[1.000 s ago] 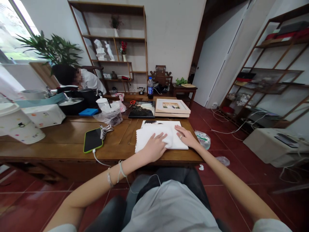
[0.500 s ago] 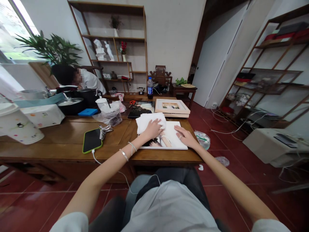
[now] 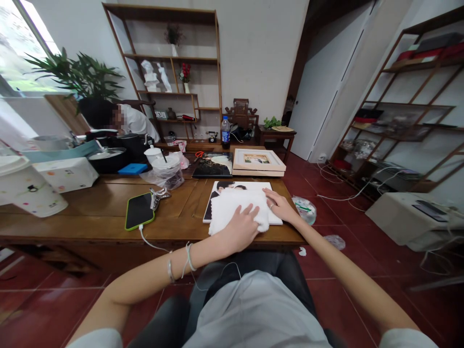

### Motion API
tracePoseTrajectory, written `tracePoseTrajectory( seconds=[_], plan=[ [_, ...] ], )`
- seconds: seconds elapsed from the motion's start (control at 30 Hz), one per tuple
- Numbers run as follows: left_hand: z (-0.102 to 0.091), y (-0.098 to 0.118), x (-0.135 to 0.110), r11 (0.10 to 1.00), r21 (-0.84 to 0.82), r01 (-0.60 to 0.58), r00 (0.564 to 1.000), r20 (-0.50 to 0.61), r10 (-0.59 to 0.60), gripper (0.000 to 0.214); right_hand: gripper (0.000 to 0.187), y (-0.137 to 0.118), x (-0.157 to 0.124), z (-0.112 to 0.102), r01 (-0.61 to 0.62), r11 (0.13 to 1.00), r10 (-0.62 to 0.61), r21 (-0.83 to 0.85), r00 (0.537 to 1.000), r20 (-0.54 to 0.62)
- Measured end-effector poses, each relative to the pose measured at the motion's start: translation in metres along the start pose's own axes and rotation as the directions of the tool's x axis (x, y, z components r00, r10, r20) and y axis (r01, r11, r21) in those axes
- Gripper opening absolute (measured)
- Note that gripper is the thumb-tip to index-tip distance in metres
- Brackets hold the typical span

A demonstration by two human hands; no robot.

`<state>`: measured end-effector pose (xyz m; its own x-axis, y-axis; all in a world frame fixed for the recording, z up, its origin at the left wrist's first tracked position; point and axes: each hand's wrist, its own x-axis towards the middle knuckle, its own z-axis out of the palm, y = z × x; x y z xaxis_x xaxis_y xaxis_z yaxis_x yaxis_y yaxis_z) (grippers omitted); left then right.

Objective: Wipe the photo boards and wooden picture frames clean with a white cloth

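A flat photo print (image 3: 222, 188) lies at the near right end of the wooden table (image 3: 94, 208). A white cloth (image 3: 232, 205) covers most of its near part. My left hand (image 3: 242, 227) lies flat on the cloth with fingers spread, pressing it onto the print at the table's front edge. My right hand (image 3: 281, 205) rests flat on the print's right edge, fingers stretched out, touching the cloth's side. The upper strip of the print shows dark-haired figures.
A green-cased phone (image 3: 139, 210) on a white cable lies to the left. Behind the print are a framed picture (image 3: 258, 162), a dark photo book (image 3: 213, 165), a plastic cup in a bag (image 3: 166, 171) and pots (image 3: 108, 157). Another person (image 3: 119, 118) sits at the far left.
My left hand has pulled the cloth from the print's far left corner back toward me over its near part. The right hand has stayed on the print's right edge.
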<state>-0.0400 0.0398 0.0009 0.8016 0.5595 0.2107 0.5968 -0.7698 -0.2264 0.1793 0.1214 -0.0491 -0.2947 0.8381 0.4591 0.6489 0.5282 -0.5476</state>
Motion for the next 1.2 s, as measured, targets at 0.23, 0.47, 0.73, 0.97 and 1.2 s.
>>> tracePoseTrajectory(
  seconds=[0.23,0.47,0.73,0.97,1.2],
  plan=[
    [0.002,-0.016,0.012,0.996,-0.094,0.011,1.0,0.02,-0.009,0.031,0.048,-0.001,0.0,-0.002,0.001,1.0,0.0,-0.017,1.0,0.018],
    [0.037,-0.067,0.059,0.979,-0.119,0.164,0.986,-0.008,-0.166,0.035,0.04,0.003,0.001,0.002,-0.001,1.0,0.001,-0.024,1.0,0.004],
    [0.044,-0.069,0.072,0.959,-0.1,0.264,0.964,0.009,-0.265,0.035,0.039,0.002,0.0,0.001,-0.009,1.0,0.009,-0.002,1.0,-0.008],
    [0.019,-0.005,0.048,0.973,-0.036,0.228,0.973,0.027,-0.228,0.03,0.042,-0.001,0.002,-0.001,-0.014,0.999,0.014,0.052,1.0,0.002],
    [0.011,0.051,0.028,0.987,0.014,0.159,0.987,0.018,-0.159,0.033,0.048,-0.009,0.0,-0.007,-0.004,0.997,0.001,0.073,0.999,0.037]
  ],
)
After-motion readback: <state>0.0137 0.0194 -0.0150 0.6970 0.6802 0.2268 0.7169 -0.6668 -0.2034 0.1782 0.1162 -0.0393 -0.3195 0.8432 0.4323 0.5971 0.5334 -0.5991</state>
